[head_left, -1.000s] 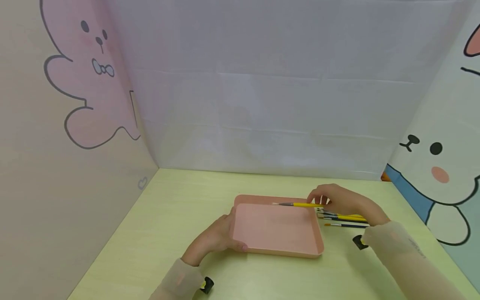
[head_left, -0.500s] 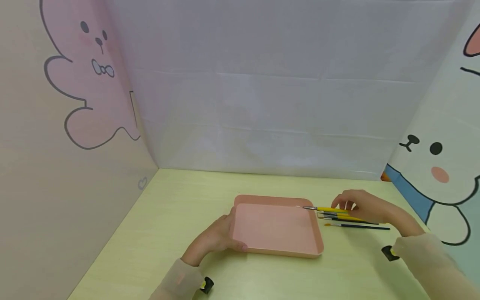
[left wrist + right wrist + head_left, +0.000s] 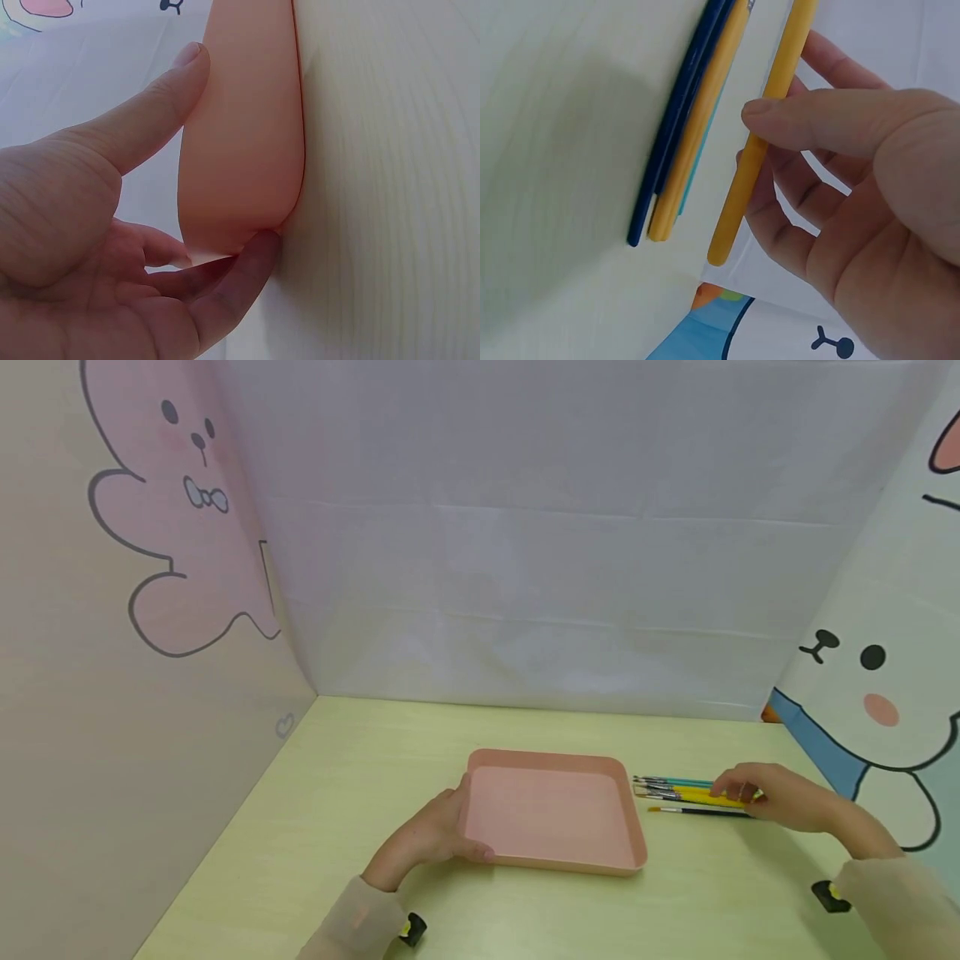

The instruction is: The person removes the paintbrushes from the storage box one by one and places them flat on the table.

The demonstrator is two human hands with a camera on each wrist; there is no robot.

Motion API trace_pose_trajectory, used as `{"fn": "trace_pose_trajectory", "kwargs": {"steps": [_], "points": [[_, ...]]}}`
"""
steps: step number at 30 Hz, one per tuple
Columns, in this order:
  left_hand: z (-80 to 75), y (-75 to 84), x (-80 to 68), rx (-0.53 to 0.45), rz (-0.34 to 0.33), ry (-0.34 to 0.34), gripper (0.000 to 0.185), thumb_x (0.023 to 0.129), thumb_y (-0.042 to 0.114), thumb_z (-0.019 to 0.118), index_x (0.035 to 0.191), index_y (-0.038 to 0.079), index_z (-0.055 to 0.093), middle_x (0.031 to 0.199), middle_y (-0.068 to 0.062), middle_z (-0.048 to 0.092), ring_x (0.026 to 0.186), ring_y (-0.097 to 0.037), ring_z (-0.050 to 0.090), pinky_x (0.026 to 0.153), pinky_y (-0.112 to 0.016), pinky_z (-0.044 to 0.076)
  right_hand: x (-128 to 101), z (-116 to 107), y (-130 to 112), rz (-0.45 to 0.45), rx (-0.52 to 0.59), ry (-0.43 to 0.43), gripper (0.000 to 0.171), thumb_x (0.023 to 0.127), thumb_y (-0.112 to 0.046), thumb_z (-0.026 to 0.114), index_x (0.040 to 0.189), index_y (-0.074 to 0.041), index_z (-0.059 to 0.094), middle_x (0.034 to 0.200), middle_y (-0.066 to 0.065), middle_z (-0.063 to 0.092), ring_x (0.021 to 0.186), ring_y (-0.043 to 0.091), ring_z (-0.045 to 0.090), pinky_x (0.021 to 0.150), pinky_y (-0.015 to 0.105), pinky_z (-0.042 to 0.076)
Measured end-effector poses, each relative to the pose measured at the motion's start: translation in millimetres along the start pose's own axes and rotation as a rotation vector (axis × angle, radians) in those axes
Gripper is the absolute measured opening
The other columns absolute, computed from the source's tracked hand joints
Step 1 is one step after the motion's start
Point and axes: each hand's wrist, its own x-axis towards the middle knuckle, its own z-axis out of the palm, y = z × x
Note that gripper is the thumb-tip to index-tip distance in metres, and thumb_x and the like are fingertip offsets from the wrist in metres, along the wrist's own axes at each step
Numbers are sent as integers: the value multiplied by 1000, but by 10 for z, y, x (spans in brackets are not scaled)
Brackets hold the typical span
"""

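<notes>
- The yellow brush (image 3: 761, 142) is pinched between the thumb and the fingers of the right hand (image 3: 772, 795), raised a little off the table (image 3: 360, 777); the wrist view shows its blunt handle end free and clear of the surface.
- It sits at the right of the scene, just beside the row of other brushes (image 3: 678, 792), which lie side by side on the table with their bristle ends pointing left toward the tray.
- Step in hand, as I judge it: one brush is being picked out of the row. The grip is near the handle end, so the long front part hangs unsupported.
- The next move would call for lifting it clear of its neighbours without dragging them, then carrying it left over the tray's right wall.
- How it looks: a slim, straight, plain yellow handle, rounded at the end; its ferrule and bristles are not in the wrist view.
- The neighbours in the row: a dark blue handle, another yellow one and a teal one close together, and a thin black brush (image 3: 697, 811) lying slightly nearer.
- The pink tray (image 3: 555, 860) lies at the middle of the table, shallow, with rounded corners and nothing in it.
- The left hand (image 3: 427, 839) grasps the tray's near-left corner, thumb along the outer wall and fingers curled under the rim.
</notes>
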Motion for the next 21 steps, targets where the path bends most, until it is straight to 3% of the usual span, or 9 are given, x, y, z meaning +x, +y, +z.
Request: {"fn": "trace_pose_trajectory", "kwargs": {"steps": [14,21], "points": [[-8,-8,-2,-9,4,0,116,73,34,100,159,1,30,127,-21,60,117,-32,57,100,-56,47,-92,215,255,30,34,-18,40,86,15,74,114,-13,74,102,-8,66,86,-1,52,72,25,52],[-11,-14,4,-16,31,-5,114,73,34,100,158,0,31,126,-19,61,115,-31,58,100,-54,48,-71,302,319,-66,-14,45,43,79,19,72,109,-11,74,102,-5,69,86,-5,53,69,25,53]]}}
